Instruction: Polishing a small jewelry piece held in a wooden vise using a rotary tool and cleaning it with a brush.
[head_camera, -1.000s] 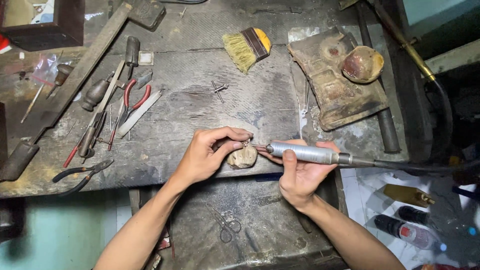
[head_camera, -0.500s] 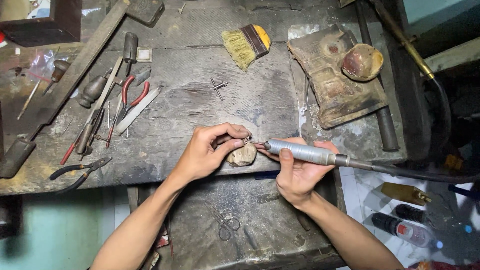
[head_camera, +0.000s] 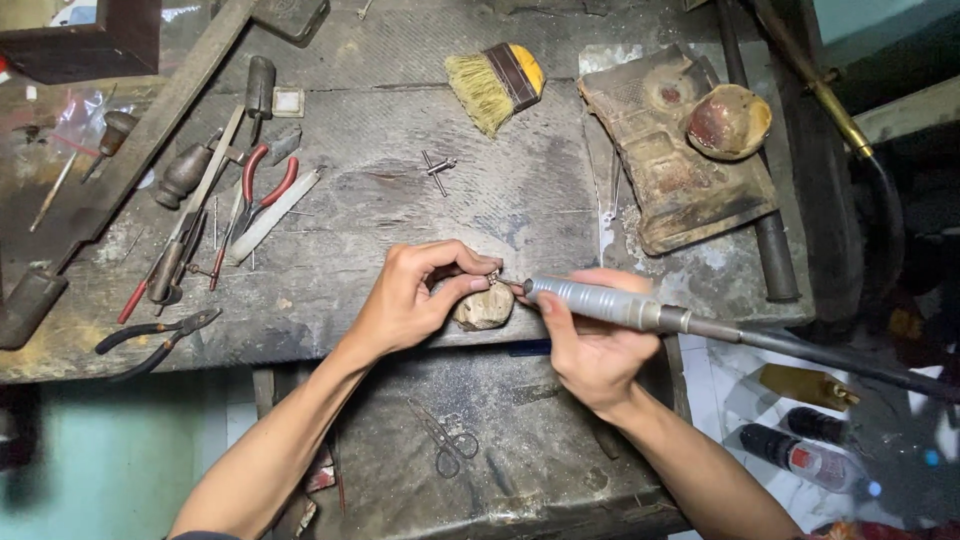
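Nearest the camera, a lower shelf (head_camera: 520, 450) under the bench holds small scissors (head_camera: 445, 440), lying flat, untouched. Right of it, on the floor, dark bottles (head_camera: 800, 455), well apart from the hands.

At the bench's front edge, left hand (head_camera: 415, 300) has its fingertips pinched together on a tiny metal piece (head_camera: 493, 273), too small to tell its shape. The piece is held just above a rounded wooden peg (head_camera: 484, 306), thumb braced against it, probably so the piece stays steady under the tool. Right hand (head_camera: 590, 340) is clamped around a silver rotary handpiece (head_camera: 600, 302), held like a pen, tip touching or just beside the piece; contact too small to confirm. Its dark flexible shaft (head_camera: 840, 355) trails off right, clear of the work.

Farther left on the worn workbench (head_camera: 380, 200): black pliers (head_camera: 150, 335) near the edge, then red-handled pliers (head_camera: 262, 185), files and wooden-handled tools clustered within left-hand reach. A small key-like bit (head_camera: 437, 170) lies mid-bench. Far side: a yellow-banded brush (head_camera: 497, 85), likely for sweeping dust. Far right, a scorched block (head_camera: 675, 150) with a small round dish (head_camera: 730, 120) resting on it.
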